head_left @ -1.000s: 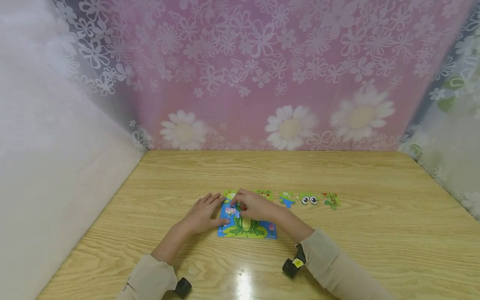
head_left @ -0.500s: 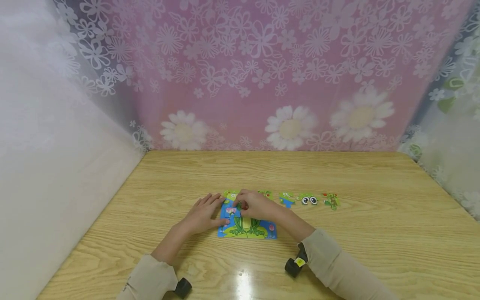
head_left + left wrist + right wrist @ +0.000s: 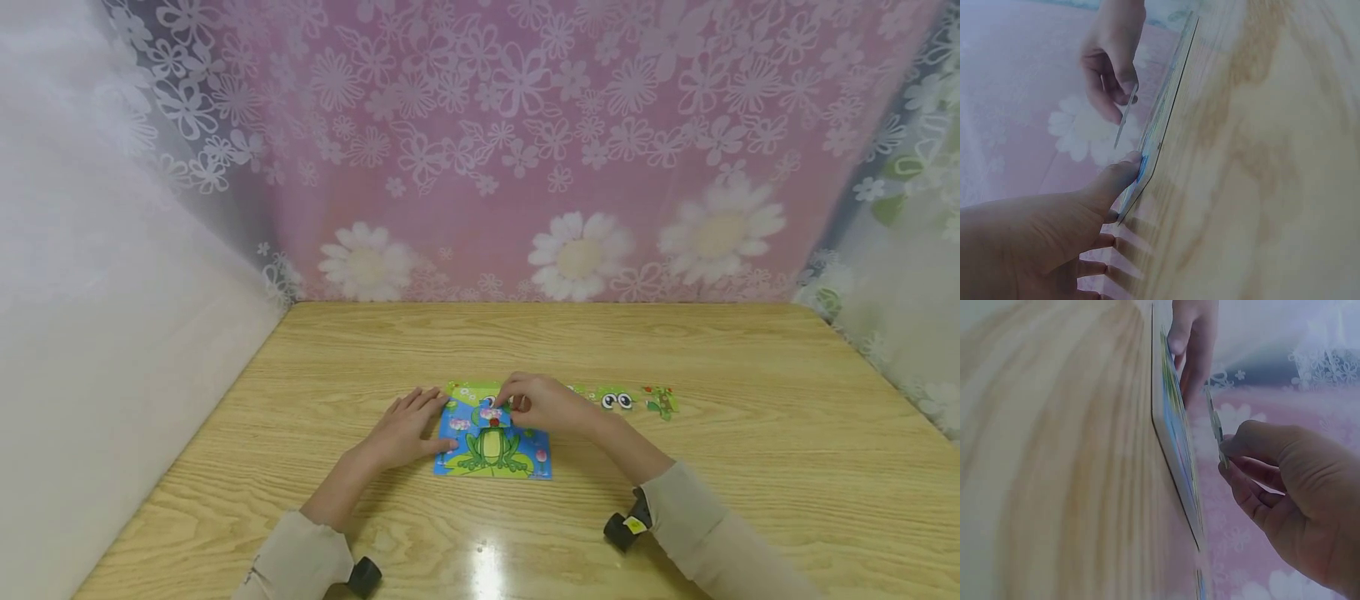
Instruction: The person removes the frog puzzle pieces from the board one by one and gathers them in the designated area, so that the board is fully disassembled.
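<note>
In the head view a jigsaw puzzle board [image 3: 491,457] with a green frog on blue lies on the table. My left hand [image 3: 405,429] rests at its left side with fingers spread, the thumb over the board's edge. Between thumb and fingertips my right hand [image 3: 558,407] pinches a puzzle piece [image 3: 492,415] with a pink flower and a bit of red. Both wrist views show that piece [image 3: 1215,422] held up off the board [image 3: 1175,456], with a gap between them. The right hand hides the board's upper right part.
Right of the board, loose puzzle pieces lie in a row: one with frog eyes [image 3: 617,401], one with red and brown details [image 3: 662,402], and another partly behind the right hand. A wooden table [image 3: 375,342] meets a pink flowered curtain [image 3: 480,250] at the back.
My right hand has lifted from the board's left part and shifted right, carrying the puzzle piece. More of the frog picture shows now. The left hand has stayed in place.
</note>
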`<state>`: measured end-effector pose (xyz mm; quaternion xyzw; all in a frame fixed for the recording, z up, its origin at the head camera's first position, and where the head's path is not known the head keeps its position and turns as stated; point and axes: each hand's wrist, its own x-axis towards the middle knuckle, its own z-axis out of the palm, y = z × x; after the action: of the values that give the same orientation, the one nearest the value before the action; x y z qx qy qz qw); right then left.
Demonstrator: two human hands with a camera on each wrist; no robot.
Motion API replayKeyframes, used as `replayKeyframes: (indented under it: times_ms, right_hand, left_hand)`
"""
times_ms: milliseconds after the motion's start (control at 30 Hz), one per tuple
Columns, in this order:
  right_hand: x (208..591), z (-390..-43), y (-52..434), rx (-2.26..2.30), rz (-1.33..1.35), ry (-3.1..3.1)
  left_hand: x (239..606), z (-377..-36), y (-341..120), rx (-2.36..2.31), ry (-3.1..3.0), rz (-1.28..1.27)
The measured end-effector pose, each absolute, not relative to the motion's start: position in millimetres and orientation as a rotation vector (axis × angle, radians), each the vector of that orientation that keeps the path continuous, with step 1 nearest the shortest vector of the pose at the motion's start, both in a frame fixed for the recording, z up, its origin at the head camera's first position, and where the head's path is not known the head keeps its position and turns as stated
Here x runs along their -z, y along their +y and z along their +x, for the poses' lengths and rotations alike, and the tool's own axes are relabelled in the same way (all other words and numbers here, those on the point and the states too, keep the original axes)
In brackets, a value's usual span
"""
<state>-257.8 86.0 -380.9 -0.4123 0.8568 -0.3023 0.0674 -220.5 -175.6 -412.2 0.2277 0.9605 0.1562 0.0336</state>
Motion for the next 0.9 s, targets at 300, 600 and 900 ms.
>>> replayKeyframes:
  times_ms: [300, 600, 900]
  right_hand:
    - [383, -260, 127, 0.930, -1.264, 2.624]
    - [388, -257, 161, 0.947, -1.259, 2.667]
    - [391, -248, 184, 0.929, -1.191, 2.693]
  left_hand:
    - [409, -219, -175, -0.513, 2.952, 0.687]
    - [411, -219, -175, -0.513, 2.954, 0.688]
    - [412, -219, -176, -0.524, 2.946, 0.691]
